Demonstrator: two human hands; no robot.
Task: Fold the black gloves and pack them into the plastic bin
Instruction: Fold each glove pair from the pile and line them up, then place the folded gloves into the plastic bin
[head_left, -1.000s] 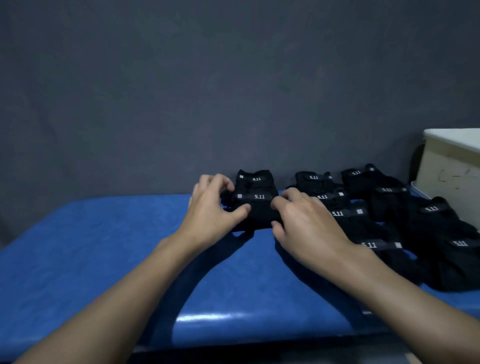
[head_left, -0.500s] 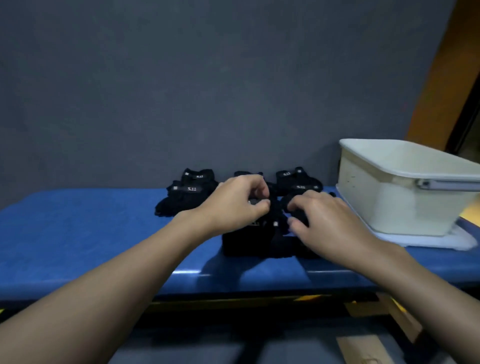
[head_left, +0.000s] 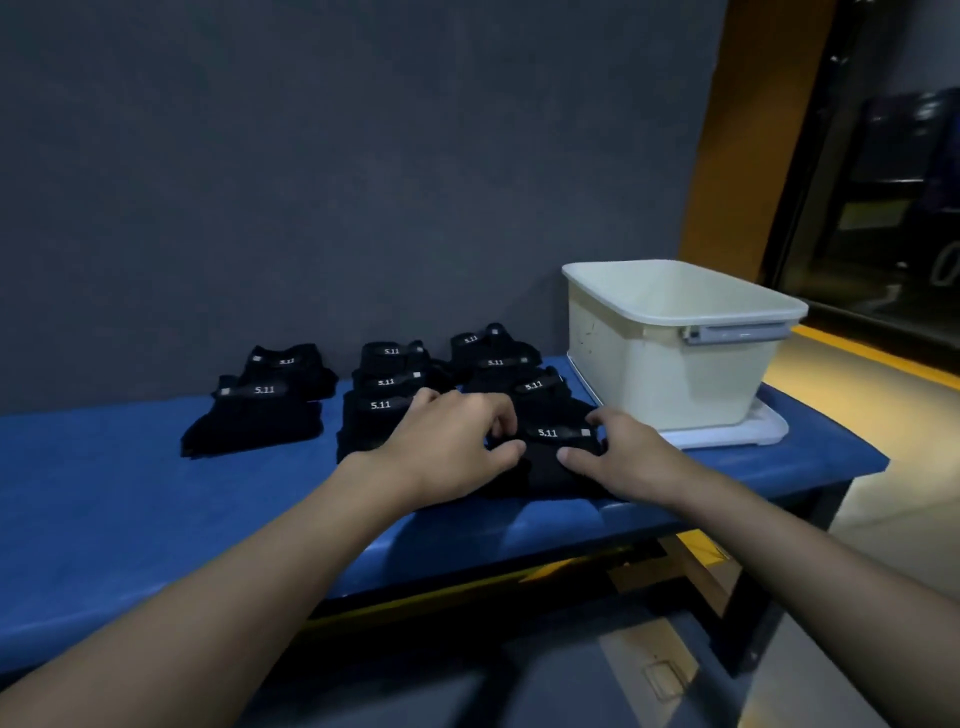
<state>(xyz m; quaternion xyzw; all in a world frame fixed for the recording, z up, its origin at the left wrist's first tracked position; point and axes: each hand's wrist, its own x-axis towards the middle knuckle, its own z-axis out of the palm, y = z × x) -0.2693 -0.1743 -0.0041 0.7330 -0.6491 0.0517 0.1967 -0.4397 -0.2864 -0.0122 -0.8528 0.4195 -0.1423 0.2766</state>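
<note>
You had both hands on the nearest glove bundle (head_left: 550, 441), close to the tabletop's (head_left: 104, 493) front edge. Your left hand (head_left: 452, 447) pinched its left side and your right hand (head_left: 628, 457) curled round its right side, the two a little apart with the bundle between them. Folding looked all but finished: a left stack (head_left: 260, 410), a middle stack (head_left: 382, 387) and a right stack (head_left: 493, 358) sat folded toward the back edge. Packing, I'd judge, hadn't begun. The plastic bin (head_left: 649, 379) at the right end showed nothing black inside, though its floor was hidden. Every bundle was left to load.
</note>
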